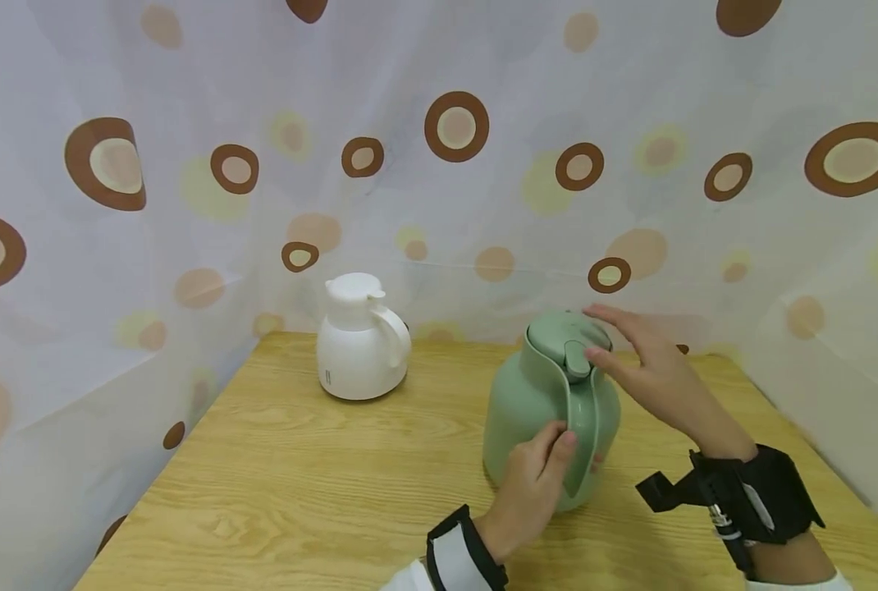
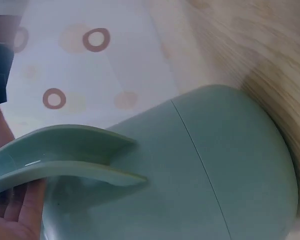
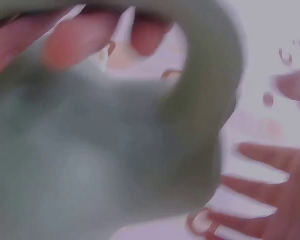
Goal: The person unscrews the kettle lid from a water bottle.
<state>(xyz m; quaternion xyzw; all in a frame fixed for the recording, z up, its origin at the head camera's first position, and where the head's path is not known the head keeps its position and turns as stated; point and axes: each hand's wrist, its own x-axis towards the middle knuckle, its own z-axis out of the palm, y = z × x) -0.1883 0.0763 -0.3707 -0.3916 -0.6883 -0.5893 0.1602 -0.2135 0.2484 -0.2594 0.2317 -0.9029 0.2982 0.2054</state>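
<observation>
A green thermos jug stands on the wooden table, its handle facing me. My left hand grips that handle; the left wrist view shows its fingers curled beneath it. Beside the round green lid is my right hand, its fingers extended and spread. Its thumb reaches close to the lid's lever; whether it touches cannot be made out. The blurred right wrist view has the right hand to the right of the jug, with left-hand fingers through the handle's loop.
A smaller white thermos jug stands at the back left of the wooden table, its handle toward the right. A sheet patterned with circles hangs behind and along both sides of the table.
</observation>
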